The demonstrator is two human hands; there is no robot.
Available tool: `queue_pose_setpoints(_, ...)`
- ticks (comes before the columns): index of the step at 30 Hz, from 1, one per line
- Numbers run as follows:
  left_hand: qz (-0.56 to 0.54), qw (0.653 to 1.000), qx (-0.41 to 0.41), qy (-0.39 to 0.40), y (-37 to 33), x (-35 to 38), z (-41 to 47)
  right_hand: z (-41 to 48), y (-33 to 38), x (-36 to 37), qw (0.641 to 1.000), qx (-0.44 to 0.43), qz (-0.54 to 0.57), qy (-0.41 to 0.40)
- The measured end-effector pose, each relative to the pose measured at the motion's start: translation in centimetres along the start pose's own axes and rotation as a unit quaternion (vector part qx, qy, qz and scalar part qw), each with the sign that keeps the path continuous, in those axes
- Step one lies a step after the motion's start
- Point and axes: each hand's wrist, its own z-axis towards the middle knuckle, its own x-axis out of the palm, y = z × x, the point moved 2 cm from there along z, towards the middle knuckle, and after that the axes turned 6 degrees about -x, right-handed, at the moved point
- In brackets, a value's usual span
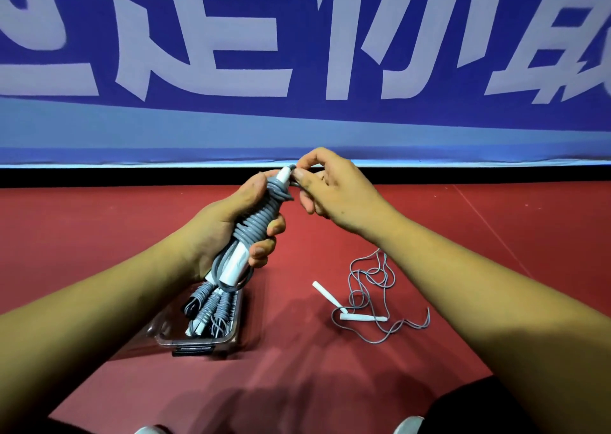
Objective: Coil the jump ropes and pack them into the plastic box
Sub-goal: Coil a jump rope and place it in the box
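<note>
Head view puts us over a red floor point(330, 384), and nearest to us, low on our left, sits the clear plastic box point(198, 346) with several wound ropes point(211, 304) lying in it side by side. Just to its right, apart from it on the floor, a loose jump rope point(362, 318) sprawls in tangled loops, its two white handles close together at an angle. Above the box we hold the wrapped jump rope point(259, 220) in the air. Our left hand point(228, 225) is curled tight round its grey turns, thumb on one side and fingers on the other, while our right hand point(334, 192) pinches the cord's free end at the top of the white handle. Whether that end is tucked under a turn or merely held, we cannot quite tell, since the fingers cover it. We judge the bundle light, the handles stiff and smooth, and the thin coated cord springy and ready to unwind once let go. So the hold belongs on the wrapped middle, with the tail pinched until it locks. The loose one should lift best by both handles together, its cord trailing limp. Beyond the hands stands a blue banner point(297, 126) with large pale characters.
</note>
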Motion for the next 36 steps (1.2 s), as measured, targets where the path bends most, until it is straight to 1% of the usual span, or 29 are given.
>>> queue_pose_setpoints(1, -0.018, 1.000, 0.003, 0.022, 0.2, 0.1, 0.0, 0.0, -0.2, -0.1, 0.998, 0.020, 0.054, 0.000)
queue_pose_setpoints(2, -0.033, 0.999, 0.012, 0.024, 0.5, -0.1, 0.0, 0.0, -0.3, 0.0, 0.993, 0.034, 0.110, -0.004)
queue_pose_setpoints(4, -0.053, 0.998, 0.016, -0.027, 0.6, -0.7, 0.0, 0.1, -0.4, 0.1, 0.977, 0.056, 0.206, -0.019)
queue_pose_setpoints(6, -0.071, 0.995, 0.024, -0.060, 0.3, -0.3, 0.2, 0.0, -0.5, 0.2, 0.958, 0.084, 0.273, -0.035)
queue_pose_setpoints(9, -0.091, 0.993, 0.034, -0.066, 0.0, 0.1, 0.4, -0.1, -0.6, 0.4, 0.919, 0.115, 0.374, -0.041)
queue_pose_setpoints(11, -0.092, 0.993, 0.042, -0.068, 0.1, 0.3, 0.5, -0.2, -0.4, 0.4, 0.899, 0.115, 0.420, -0.038)
queue_pose_setpoints(13, -0.104, 0.992, 0.043, -0.057, 0.1, 0.4, 0.5, -0.2, -0.1, 0.2, 0.888, 0.109, 0.445, -0.023)
queue_pose_setpoints(16, -0.129, 0.990, 0.035, -0.043, 0.0, 0.1, 0.5, -0.2, 0.2, -0.5, 0.868, 0.091, 0.488, 0.033)
queue_pose_setpoints(18, -0.134, 0.990, 0.035, -0.038, -0.1, -0.1, 0.4, -0.3, 0.3, -0.7, 0.871, 0.059, 0.481, 0.077)
queue_pose_setpoints(20, -0.137, 0.989, 0.034, -0.033, -0.1, -0.1, 0.5, -0.2, 0.3, -0.7, 0.895, 0.039, 0.438, 0.081)
queue_pose_setpoints(23, -0.151, 0.988, 0.025, -0.035, 0.0, -0.1, 0.6, -0.1, 0.0, -0.6, 0.932, 0.028, 0.358, 0.045)
queue_pose_setpoints(25, -0.149, 0.988, 0.023, -0.042, 0.1, -0.1, 0.6, 0.1, -0.4, -0.8, 0.960, 0.017, 0.279, 0.006)
queue_pose_setpoints(27, -0.133, 0.990, 0.025, -0.043, -0.2, -0.2, 0.7, 0.1, -0.7, -0.9, 0.975, 0.001, 0.221, -0.033)
queue_pose_setpoints(28, -0.124, 0.991, 0.027, -0.041, -0.4, -0.2, 0.8, 0.2, -0.7, -0.7, 0.972, -0.002, 0.232, -0.043)
queue_pose_setpoints(29, -0.118, 0.992, 0.030, -0.038, -0.6, -0.2, 0.9, 0.2, -0.7, -0.5, 0.961, 0.004, 0.273, -0.048)
queue_pose_setpoints(32, -0.099, 0.993, 0.052, -0.037, -1.0, -0.2, 1.1, 0.4, -0.4, 0.4, 0.902, 0.044, 0.423, -0.074)
queue_pose_setpoints(34, -0.061, 0.993, 0.074, -0.062, -0.7, -0.3, 1.2, 0.5, -0.4, 0.7, 0.881, 0.065, 0.458, -0.099)
queue_pose_setpoints(36, -0.021, 0.990, 0.095, -0.106, -0.4, -0.3, 1.1, 0.7, -0.4, 0.9, 0.877, 0.076, 0.462, -0.111)
